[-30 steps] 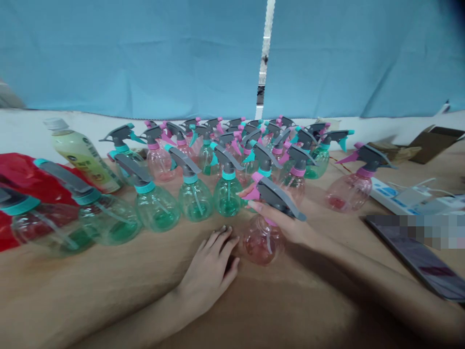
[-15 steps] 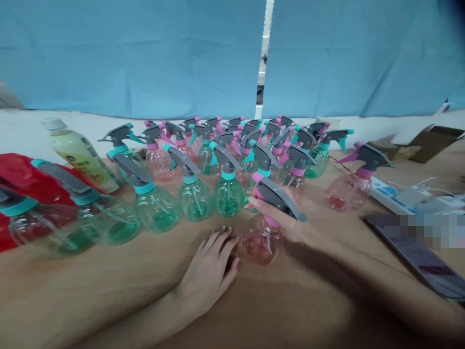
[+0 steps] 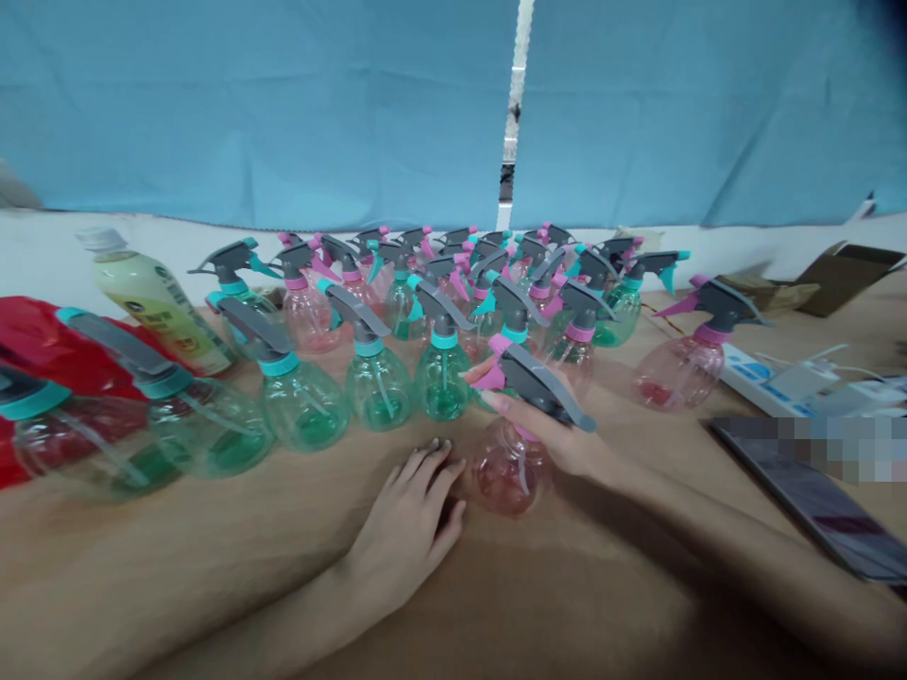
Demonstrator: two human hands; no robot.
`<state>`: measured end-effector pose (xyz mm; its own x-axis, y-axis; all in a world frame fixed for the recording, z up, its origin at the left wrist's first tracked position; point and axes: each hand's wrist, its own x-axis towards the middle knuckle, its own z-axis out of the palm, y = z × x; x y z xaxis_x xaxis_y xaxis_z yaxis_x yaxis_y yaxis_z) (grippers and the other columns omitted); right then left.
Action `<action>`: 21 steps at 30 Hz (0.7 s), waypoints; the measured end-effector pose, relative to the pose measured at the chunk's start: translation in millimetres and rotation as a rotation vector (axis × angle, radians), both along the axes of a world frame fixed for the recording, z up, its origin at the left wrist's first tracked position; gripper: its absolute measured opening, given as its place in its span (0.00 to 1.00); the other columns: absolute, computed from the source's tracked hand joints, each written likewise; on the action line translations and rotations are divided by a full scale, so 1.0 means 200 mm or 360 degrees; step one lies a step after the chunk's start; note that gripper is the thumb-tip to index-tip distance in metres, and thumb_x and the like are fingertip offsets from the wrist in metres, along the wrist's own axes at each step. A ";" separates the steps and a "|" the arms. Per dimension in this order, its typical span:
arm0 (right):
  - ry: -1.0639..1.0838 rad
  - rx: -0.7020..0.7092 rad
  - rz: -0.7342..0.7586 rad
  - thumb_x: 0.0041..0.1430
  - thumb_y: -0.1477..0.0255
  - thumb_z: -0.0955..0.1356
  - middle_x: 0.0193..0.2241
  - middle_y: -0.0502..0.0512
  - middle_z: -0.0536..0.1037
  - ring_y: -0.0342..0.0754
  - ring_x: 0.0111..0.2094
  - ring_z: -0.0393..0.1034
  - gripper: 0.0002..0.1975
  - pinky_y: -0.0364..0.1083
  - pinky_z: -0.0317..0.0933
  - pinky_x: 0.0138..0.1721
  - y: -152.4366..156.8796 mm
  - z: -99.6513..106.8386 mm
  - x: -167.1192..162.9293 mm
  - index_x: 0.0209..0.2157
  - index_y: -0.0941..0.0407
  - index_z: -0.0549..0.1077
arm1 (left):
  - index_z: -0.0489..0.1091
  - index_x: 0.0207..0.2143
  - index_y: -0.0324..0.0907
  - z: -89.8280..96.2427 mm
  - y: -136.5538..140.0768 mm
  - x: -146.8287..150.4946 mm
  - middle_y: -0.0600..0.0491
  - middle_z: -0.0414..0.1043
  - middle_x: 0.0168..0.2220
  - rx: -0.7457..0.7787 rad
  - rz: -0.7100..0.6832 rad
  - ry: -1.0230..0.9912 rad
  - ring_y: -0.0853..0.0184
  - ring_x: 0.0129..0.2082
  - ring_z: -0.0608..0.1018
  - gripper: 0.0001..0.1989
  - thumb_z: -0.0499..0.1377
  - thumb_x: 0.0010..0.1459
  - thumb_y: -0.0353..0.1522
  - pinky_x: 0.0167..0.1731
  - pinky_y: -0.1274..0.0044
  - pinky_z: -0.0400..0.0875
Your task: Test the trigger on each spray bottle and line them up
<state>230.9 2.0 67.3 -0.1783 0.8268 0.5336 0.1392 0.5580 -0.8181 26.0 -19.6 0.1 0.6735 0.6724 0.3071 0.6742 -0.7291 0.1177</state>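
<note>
A clear pink spray bottle with a grey and pink trigger head stands upright on the table, close in front of me. Around its neck, just under the head, my right hand is closed, fingers near the pink trigger. My left hand rests palm down on the wood, left of that bottle, with its fingers stretched out and nothing held. Just beyond it stand green spray bottles, among them one with a teal collar and another to its left.
Several more pink and green spray bottles crowd the back. At left are a drink bottle and a red plastic bag. To the right are a lone pink spray bottle, a power strip, a phone and an open box.
The fingers of my right hand have shifted a little at the trigger, and it still holds the pink spray bottle. My left hand has stayed in place.
</note>
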 end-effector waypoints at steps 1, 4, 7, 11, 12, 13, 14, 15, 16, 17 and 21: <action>0.0009 -0.0011 0.0012 0.58 0.66 0.68 0.34 0.50 0.75 0.45 0.34 0.70 0.06 0.48 0.64 0.39 0.00 -0.01 0.00 0.37 0.51 0.71 | 0.64 0.52 0.37 0.00 0.00 0.00 0.42 0.65 0.55 0.0001 0.0001 -0.0001 0.54 0.56 0.67 0.16 0.52 0.62 0.29 0.51 0.61 0.66; 0.0075 0.0006 0.0072 0.58 0.68 0.68 0.37 0.51 0.75 0.45 0.36 0.70 0.08 0.47 0.64 0.40 0.01 -0.02 0.00 0.40 0.51 0.71 | 0.64 0.52 0.37 0.00 0.00 0.00 0.42 0.65 0.55 0.0004 -0.0001 0.0000 0.54 0.56 0.66 0.16 0.52 0.62 0.30 0.51 0.62 0.65; 0.0092 0.0000 0.0091 0.58 0.68 0.68 0.37 0.51 0.74 0.45 0.36 0.70 0.09 0.47 0.65 0.40 0.01 -0.02 0.00 0.41 0.51 0.71 | 0.64 0.52 0.37 0.00 0.00 0.00 0.42 0.65 0.55 0.0005 -0.0001 0.0010 0.54 0.56 0.66 0.16 0.52 0.62 0.29 0.51 0.62 0.65; 0.0079 -0.0031 0.0065 0.58 0.67 0.68 0.37 0.51 0.75 0.45 0.36 0.70 0.10 0.47 0.65 0.39 0.01 -0.01 0.00 0.42 0.51 0.71 | 0.64 0.52 0.37 0.00 0.00 0.00 0.42 0.64 0.56 -0.0010 0.0001 0.0027 0.54 0.56 0.66 0.16 0.52 0.62 0.29 0.51 0.61 0.65; 0.0088 -0.0031 0.0068 0.58 0.67 0.68 0.37 0.51 0.75 0.46 0.37 0.71 0.10 0.47 0.65 0.40 0.00 -0.01 -0.01 0.42 0.51 0.71 | 0.64 0.52 0.37 0.00 0.00 0.00 0.42 0.64 0.56 -0.0012 0.0005 0.0029 0.54 0.55 0.66 0.16 0.52 0.62 0.29 0.51 0.60 0.65; 0.0091 -0.0032 0.0069 0.57 0.67 0.68 0.38 0.51 0.75 0.46 0.39 0.71 0.10 0.48 0.66 0.41 0.00 -0.01 -0.01 0.42 0.51 0.71 | 0.64 0.52 0.37 0.01 0.00 0.00 0.42 0.64 0.56 -0.0014 0.0008 0.0028 0.54 0.55 0.67 0.16 0.52 0.61 0.29 0.51 0.60 0.65; 0.0084 -0.0032 0.0063 0.57 0.67 0.68 0.38 0.51 0.75 0.47 0.40 0.71 0.10 0.48 0.65 0.42 0.00 -0.01 -0.01 0.42 0.51 0.71 | 0.64 0.52 0.37 0.01 0.00 0.00 0.42 0.64 0.56 -0.0014 0.0010 0.0026 0.54 0.55 0.67 0.16 0.52 0.61 0.29 0.51 0.60 0.65; 0.0072 -0.0028 0.0054 0.57 0.68 0.68 0.39 0.51 0.75 0.47 0.40 0.71 0.10 0.48 0.65 0.43 0.00 0.00 -0.01 0.42 0.51 0.71 | 0.64 0.52 0.37 0.00 0.00 0.00 0.42 0.64 0.56 -0.0014 0.0010 0.0023 0.54 0.55 0.67 0.16 0.52 0.61 0.29 0.51 0.60 0.65; 0.0060 -0.0020 0.0044 0.57 0.68 0.68 0.38 0.51 0.76 0.47 0.39 0.71 0.10 0.48 0.65 0.43 0.00 0.00 -0.01 0.41 0.51 0.71 | 0.65 0.52 0.37 0.00 0.00 0.00 0.42 0.64 0.56 -0.0014 0.0007 0.0020 0.54 0.55 0.66 0.16 0.52 0.61 0.29 0.51 0.60 0.65; 0.0046 -0.0020 0.0034 0.57 0.68 0.68 0.38 0.51 0.76 0.47 0.39 0.72 0.10 0.48 0.66 0.42 0.00 0.00 -0.01 0.41 0.51 0.72 | 0.65 0.52 0.37 0.00 0.00 0.00 0.42 0.64 0.56 -0.0011 0.0001 0.0015 0.54 0.56 0.66 0.16 0.52 0.61 0.29 0.51 0.60 0.65; 0.0037 -0.0004 0.0029 0.57 0.67 0.68 0.38 0.51 0.76 0.47 0.37 0.72 0.11 0.49 0.66 0.40 0.01 -0.01 0.00 0.43 0.51 0.71 | 0.65 0.51 0.37 0.00 0.00 0.00 0.42 0.65 0.55 0.0007 -0.0002 -0.0009 0.54 0.55 0.66 0.16 0.51 0.61 0.30 0.51 0.61 0.65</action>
<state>230.0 3.2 66.2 -0.1809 0.8246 0.5359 0.1097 0.5584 -0.8223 25.9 -19.4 0.1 0.6725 0.6704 0.3136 0.6729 -0.7303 0.1183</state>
